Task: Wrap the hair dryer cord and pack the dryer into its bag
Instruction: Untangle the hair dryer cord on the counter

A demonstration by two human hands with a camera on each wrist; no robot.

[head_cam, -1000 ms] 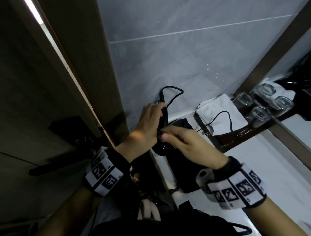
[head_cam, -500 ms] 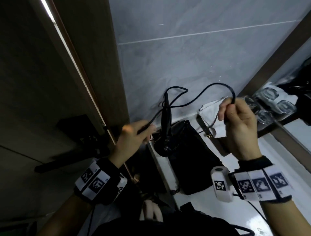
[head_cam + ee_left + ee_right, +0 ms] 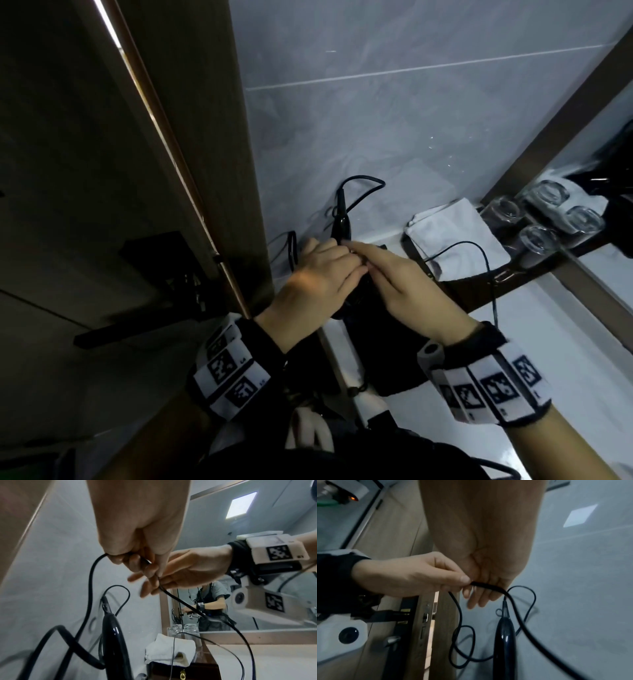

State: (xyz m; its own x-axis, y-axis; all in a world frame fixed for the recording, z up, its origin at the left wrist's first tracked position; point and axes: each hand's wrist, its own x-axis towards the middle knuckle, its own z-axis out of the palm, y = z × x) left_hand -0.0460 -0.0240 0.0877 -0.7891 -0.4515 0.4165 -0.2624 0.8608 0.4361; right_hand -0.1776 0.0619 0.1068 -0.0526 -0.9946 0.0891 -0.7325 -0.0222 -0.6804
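Observation:
The black hair dryer [image 3: 342, 224] stands against the tiled wall with its handle [image 3: 114, 641] pointing up, over the black bag [image 3: 387, 346] on the counter. Its black cord [image 3: 89, 588] leaves the handle top in a loop and runs to my hands. My left hand [image 3: 346, 270] pinches the cord [image 3: 488, 585] with curled fingers just in front of the handle. My right hand [image 3: 363, 255] meets it fingertip to fingertip and pinches the same cord [image 3: 171, 595], which trails off right over the towel. A gathered loop [image 3: 291, 246] hangs behind my left hand. The dryer body is hidden by my hands.
A folded white towel [image 3: 452, 233] and upturned glasses [image 3: 537, 240] sit on a dark tray [image 3: 479, 294] by the mirror at the right. The white counter [image 3: 565, 342] runs toward me. A wooden door edge with a lock plate [image 3: 424, 616] stands close on the left.
My right hand, which held a stretch of cord up at the right, has come back to my left hand. My left hand has moved right to the dryer handle.

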